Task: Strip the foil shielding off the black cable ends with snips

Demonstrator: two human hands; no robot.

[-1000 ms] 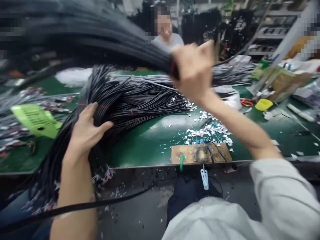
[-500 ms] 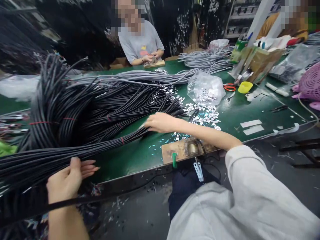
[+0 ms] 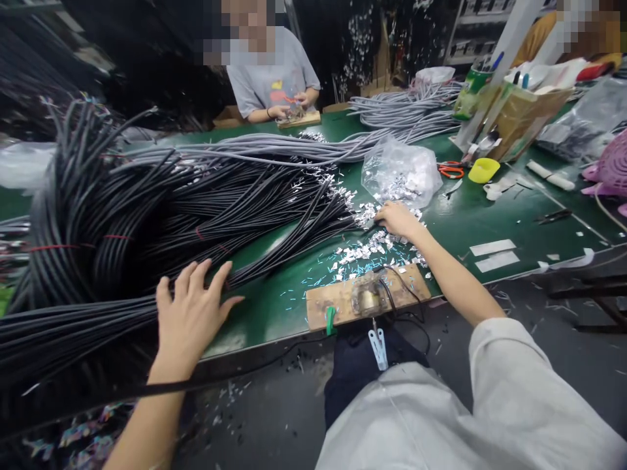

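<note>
My left hand (image 3: 193, 303) rests with fingers spread on a bundle of black cables (image 3: 117, 310) along the near side of the table. A red tie lies by its fingertips. Farther right, my right hand (image 3: 398, 220) has its fingers bent together beside the ends of the black cables (image 3: 337, 219), among small white scraps (image 3: 360, 253). What its fingertips hold, if anything, is hidden. Below it, a small metal device (image 3: 368, 299) is mounted on a wooden board (image 3: 321, 307) at the table edge, with a light-blue clip (image 3: 378, 349) hanging from it.
Grey cables (image 3: 274, 150) run behind the black pile. A plastic bag (image 3: 399, 173) of scraps, orange-handled scissors (image 3: 450, 170) and a yellow container (image 3: 484, 170) stand right of centre. Across the green table (image 3: 441, 251), a co-worker (image 3: 274, 75) handles something at another board.
My left hand has moved right and spread over the cable bundle. My right hand has left the bundle's middle and moved right to the cable ends and scraps. The view has shifted slightly.
</note>
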